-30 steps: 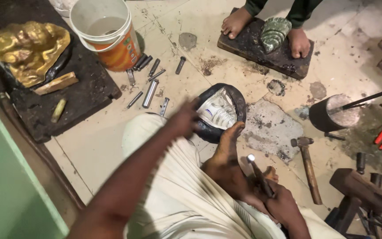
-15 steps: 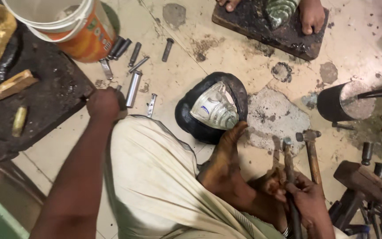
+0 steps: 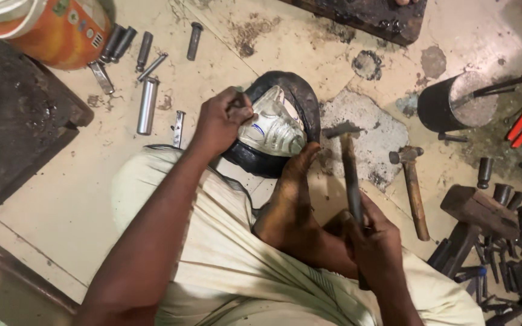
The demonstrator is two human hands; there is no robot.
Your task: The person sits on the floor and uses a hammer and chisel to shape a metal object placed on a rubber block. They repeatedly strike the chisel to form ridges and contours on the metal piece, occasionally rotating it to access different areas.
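We see left hand [image 3: 217,121] clamped on punch [image 3: 237,101] against silver relief [image 3: 272,128] on black block [image 3: 300,99]; right hand [image 3: 374,241] fisted around hammer [image 3: 350,175].

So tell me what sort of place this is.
Probably a metalworker's floor workshop for embossed sheet-metal pieces. The left hand holds a punch against a silvery metal relief on a black pitch bowl, the right hand grips a hammer, and loose punches lie around.

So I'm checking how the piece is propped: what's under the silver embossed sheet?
The silver embossed sheet lies on a black rounded block, whose dark rim shows around it. The left hand and a foot cover the near edges.
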